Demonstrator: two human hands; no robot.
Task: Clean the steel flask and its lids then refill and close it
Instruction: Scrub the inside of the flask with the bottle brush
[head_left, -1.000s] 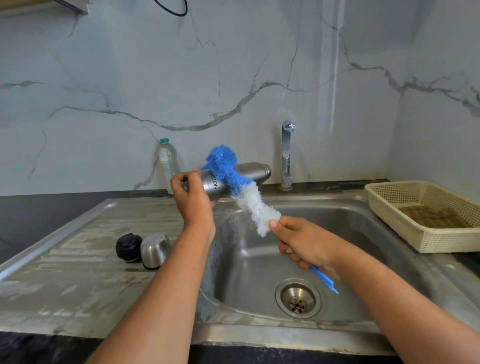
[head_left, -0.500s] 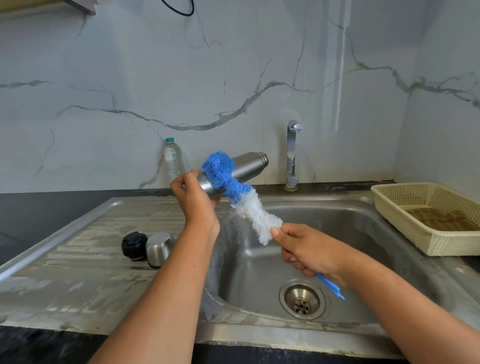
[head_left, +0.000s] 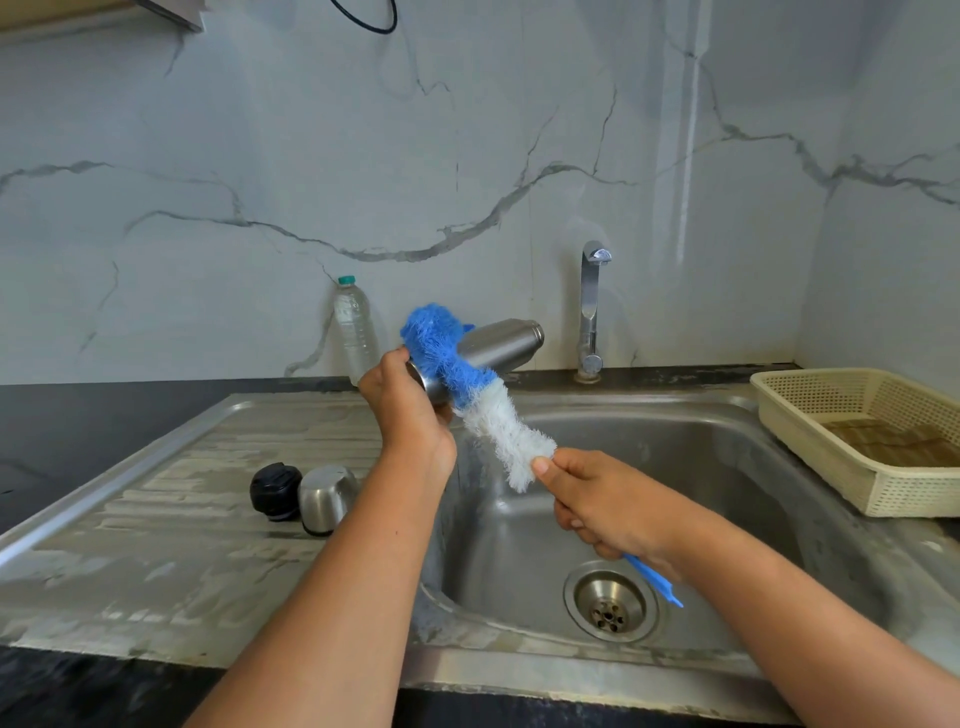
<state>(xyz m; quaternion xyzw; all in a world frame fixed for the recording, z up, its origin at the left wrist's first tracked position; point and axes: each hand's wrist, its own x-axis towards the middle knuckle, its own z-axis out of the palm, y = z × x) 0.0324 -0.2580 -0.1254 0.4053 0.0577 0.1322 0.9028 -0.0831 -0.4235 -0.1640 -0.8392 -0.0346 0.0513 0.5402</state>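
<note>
While the left hand (head_left: 410, 415) grips the flask (head_left: 498, 343), mouth toward two o'clock, the right hand (head_left: 608, 509) clasps the brush (head_left: 498, 423) handle.

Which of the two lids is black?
The round lid farther from the basin is black; the steel lid beside it, nearer the basin, is shiny silver.

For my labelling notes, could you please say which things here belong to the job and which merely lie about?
In use: steel flask, bottle brush, black lid, steel cap, sink, tap.
Lying about: plastic water bottle, cream basket.
</note>
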